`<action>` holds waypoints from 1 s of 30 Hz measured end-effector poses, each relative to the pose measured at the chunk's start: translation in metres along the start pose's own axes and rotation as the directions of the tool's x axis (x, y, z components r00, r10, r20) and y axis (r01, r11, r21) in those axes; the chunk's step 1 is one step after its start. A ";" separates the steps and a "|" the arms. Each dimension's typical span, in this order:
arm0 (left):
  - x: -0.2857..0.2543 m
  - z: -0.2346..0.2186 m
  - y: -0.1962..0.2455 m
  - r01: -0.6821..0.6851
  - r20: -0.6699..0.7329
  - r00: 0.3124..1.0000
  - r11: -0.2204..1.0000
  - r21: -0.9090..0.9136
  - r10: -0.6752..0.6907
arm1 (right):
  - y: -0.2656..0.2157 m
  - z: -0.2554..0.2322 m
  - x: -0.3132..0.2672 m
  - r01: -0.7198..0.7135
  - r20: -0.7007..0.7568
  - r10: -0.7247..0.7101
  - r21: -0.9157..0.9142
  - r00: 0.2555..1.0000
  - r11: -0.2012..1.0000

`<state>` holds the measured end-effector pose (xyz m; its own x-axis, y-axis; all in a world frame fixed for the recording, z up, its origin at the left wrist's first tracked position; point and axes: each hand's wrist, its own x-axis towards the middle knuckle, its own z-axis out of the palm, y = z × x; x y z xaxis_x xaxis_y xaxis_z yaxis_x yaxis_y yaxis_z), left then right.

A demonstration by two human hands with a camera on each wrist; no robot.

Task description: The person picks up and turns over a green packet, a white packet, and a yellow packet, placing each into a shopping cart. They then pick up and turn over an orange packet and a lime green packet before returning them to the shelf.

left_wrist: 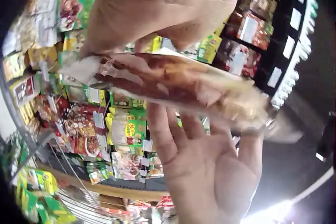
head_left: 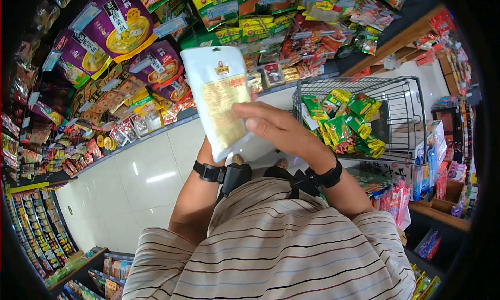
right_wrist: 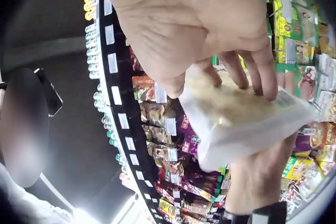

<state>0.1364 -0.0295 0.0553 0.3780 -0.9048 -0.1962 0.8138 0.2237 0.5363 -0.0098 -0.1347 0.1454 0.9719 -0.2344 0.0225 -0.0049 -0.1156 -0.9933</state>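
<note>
Packet [head_left: 223, 105], white, long axis pointing away from shirt [head_left: 281, 237]; left hand [left_wrist: 168, 6] behind, gripping it; right hand [head_left: 286, 133] unclenched, fingers touching printed face from the right

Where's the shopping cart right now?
In the head view, the wire cart stands at the person's right, beyond the right hand, with green and yellow packets in it.

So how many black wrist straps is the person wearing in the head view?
2: the left strap, just below the white packet, and the right strap, on the other wrist. The underside of each is hidden.
</note>
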 end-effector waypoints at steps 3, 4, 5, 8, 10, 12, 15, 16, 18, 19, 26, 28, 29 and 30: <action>-0.009 0.013 0.006 0.078 0.200 0.980 0.956 -0.283 -0.020 | 0.005 0.006 -0.002 0.013 -0.076 -0.018 -0.058 0.997 0.998; -0.012 0.013 0.006 0.029 0.169 0.986 0.983 -0.184 0.002 | 0.009 0.003 -0.003 -0.048 -0.148 0.044 -0.023 0.988 0.999; -0.012 0.012 0.005 -0.016 0.142 0.989 0.997 -0.081 0.027 | 0.014 -0.003 -0.002 -0.106 -0.218 0.107 0.015 0.970 0.994; -0.019 0.017 0.005 0.024 0.175 0.984 0.980 -0.198 0.011 | 0.038 -0.020 0.006 -0.118 -0.322 0.128 0.052 0.938 0.992; -0.021 0.022 0.007 0.099 0.224 0.975 0.928 -0.360 -0.017 | 0.043 -0.025 0.007 -0.237 -0.276 0.256 0.101 0.926 0.966; -0.023 0.023 0.007 0.116 0.226 0.974 0.910 -0.399 -0.025 | 0.052 -0.022 0.010 -0.222 -0.254 0.269 0.200 0.929 0.954; -0.025 0.022 0.006 0.108 0.202 0.979 0.908 -0.405 -0.026 | 0.050 -0.016 0.012 -0.269 -0.261 0.360 0.326 0.895 0.906; -0.027 0.022 0.006 0.103 0.193 0.981 0.910 -0.402 -0.025 | 0.047 -0.015 0.013 -0.295 -0.269 0.403 0.365 0.875 0.883; -0.028 0.022 0.005 0.099 0.176 0.984 0.911 -0.400 -0.029 | 0.052 -0.017 0.014 -0.348 -0.170 0.430 0.367 0.887 0.863; -0.028 0.022 0.005 0.094 0.168 0.985 0.912 -0.399 -0.029 | 0.056 -0.018 0.015 -0.374 -0.120 0.441 0.365 0.889 0.853; -0.035 0.015 0.014 0.053 0.015 0.999 0.955 -0.291 -0.051 | 0.071 -0.015 0.015 -0.220 -0.260 0.433 0.577 0.863 0.786; -0.042 -0.001 0.020 0.052 -0.064 0.996 0.972 -0.227 -0.068 | 0.074 -0.020 0.013 -0.122 -0.302 0.407 0.655 0.862 0.746; -0.044 -0.013 0.023 0.090 -0.055 0.993 0.979 -0.182 -0.102 | 0.076 -0.024 0.012 -0.122 -0.311 0.408 0.649 0.858 0.751; -0.046 -0.019 0.026 0.126 -0.048 0.990 0.983 -0.136 -0.134 | 0.076 -0.028 0.012 -0.121 -0.319 0.408 0.642 0.856 0.757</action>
<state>0.1483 0.0251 0.0631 0.2866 -0.9080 -0.3055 0.9073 0.1549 0.3910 -0.0054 -0.1732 0.0731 0.7544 -0.5557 -0.3494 0.0297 0.5607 -0.8275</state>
